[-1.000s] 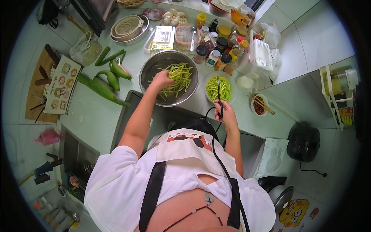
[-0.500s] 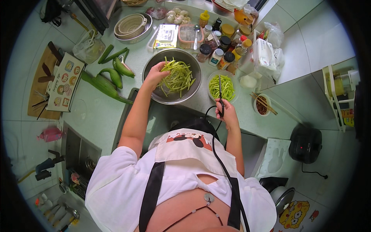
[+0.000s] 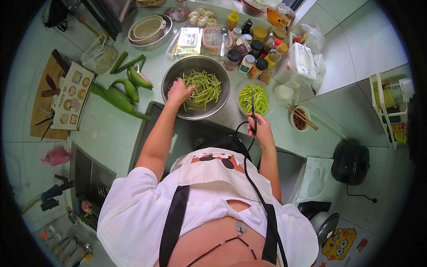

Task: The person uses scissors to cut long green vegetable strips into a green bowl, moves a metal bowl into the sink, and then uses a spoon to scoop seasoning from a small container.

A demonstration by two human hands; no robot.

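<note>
Green stalks (image 3: pixel 205 91) | heaped, 2 bowls (image 3: pixel 225 91) | black scissors (image 3: pixel 252 101) | pointing forward

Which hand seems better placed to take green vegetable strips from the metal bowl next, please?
Probably the left hand, at the green vegetable strips in the metal bowl; the right hand holds black-handled scissors.

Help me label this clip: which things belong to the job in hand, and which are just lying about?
Apparently in the job:
green stems at the left hand
steel bowl around them
black scissors in the right hand
clear bowl of green pieces

Lying about:
garlic bulbs
beige strainer
chopsticks
</note>
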